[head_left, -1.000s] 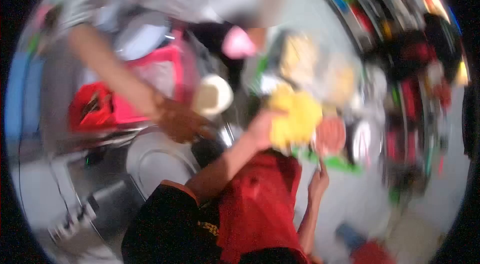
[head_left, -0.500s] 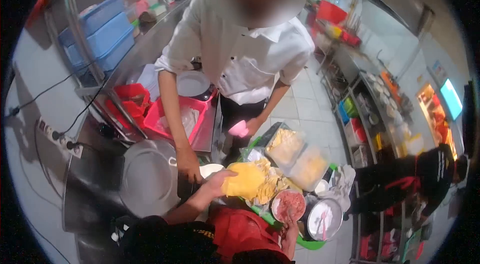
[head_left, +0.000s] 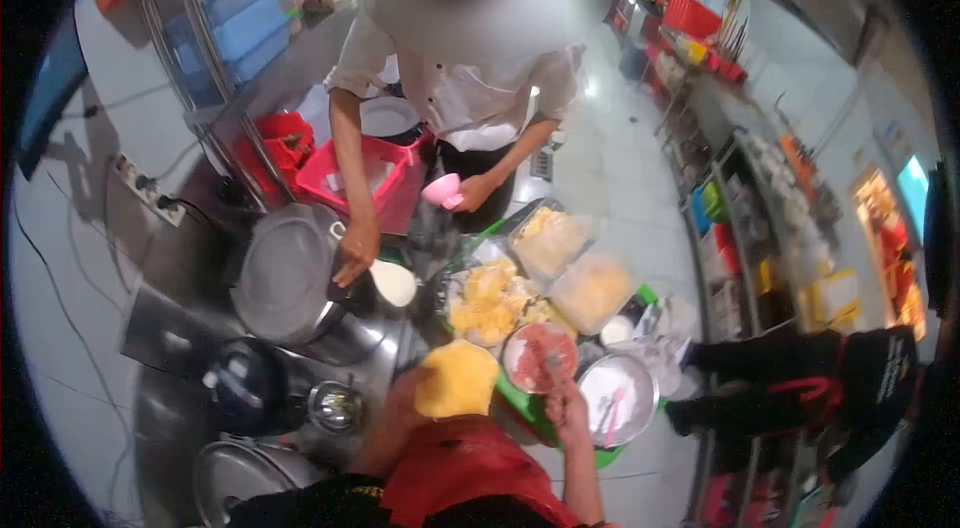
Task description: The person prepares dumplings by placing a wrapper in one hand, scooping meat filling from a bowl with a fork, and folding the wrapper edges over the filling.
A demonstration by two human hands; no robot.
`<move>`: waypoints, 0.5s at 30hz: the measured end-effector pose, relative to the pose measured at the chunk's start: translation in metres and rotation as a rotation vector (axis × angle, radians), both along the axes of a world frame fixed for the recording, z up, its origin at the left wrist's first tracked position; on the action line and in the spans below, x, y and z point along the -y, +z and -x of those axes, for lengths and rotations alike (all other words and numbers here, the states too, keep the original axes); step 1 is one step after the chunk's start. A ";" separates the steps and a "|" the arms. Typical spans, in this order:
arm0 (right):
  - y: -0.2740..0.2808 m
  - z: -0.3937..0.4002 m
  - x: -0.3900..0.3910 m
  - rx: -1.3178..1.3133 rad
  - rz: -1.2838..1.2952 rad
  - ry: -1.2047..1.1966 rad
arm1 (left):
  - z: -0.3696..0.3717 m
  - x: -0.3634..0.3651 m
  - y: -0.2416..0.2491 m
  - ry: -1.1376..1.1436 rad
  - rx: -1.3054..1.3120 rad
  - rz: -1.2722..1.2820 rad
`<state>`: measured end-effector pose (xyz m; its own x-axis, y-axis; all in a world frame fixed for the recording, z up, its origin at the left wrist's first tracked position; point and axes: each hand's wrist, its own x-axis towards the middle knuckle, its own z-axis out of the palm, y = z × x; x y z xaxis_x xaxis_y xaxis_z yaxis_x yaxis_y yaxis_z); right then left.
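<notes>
My left hand [head_left: 408,396] holds a thin, round yellow wrapper [head_left: 457,380], low in front of the red apron. It lies over the fingers, which are partly hidden. My right hand [head_left: 568,412] is closed at the near side of a bowl of pink minced filling [head_left: 530,346], gripping what looks like a spoon [head_left: 553,365] that dips into the mince; the spoon is blurred. Beyond the bowl, more crumpled yellow wrappers [head_left: 490,303] lie in a tray. To the right of my right hand stands a metal pot [head_left: 640,418] with white contents and a pink utensil.
Facing me, a person in a white shirt [head_left: 480,98] holds a pink cup [head_left: 440,191]. Their other hand [head_left: 355,253] is beside a white container [head_left: 395,283]. Two plastic boxes [head_left: 590,293] sit behind the bowl. A large lidded pot [head_left: 288,273] stands left.
The view has shifted. My left hand has drawn the yellow wrapper toward my body, away from the pile. My right hand has moved up to the filling bowl.
</notes>
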<state>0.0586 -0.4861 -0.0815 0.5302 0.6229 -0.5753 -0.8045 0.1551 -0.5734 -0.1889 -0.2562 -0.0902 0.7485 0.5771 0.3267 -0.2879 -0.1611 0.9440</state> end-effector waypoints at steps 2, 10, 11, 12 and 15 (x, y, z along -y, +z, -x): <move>-0.008 0.002 0.002 -0.005 -0.049 -0.020 | 0.023 0.001 0.010 -0.076 -0.062 0.713; -0.010 0.018 -0.002 0.001 -0.134 -0.094 | 0.072 0.018 0.049 0.116 -0.112 1.373; -0.010 0.028 -0.005 0.038 -0.123 -0.088 | 0.085 0.015 0.049 0.114 -0.134 1.369; -0.008 0.035 -0.009 0.093 -0.063 -0.090 | 0.093 0.007 0.045 0.117 -0.097 1.355; -0.023 0.053 -0.015 0.142 0.033 -0.104 | 0.120 -0.001 0.054 0.002 -0.058 1.407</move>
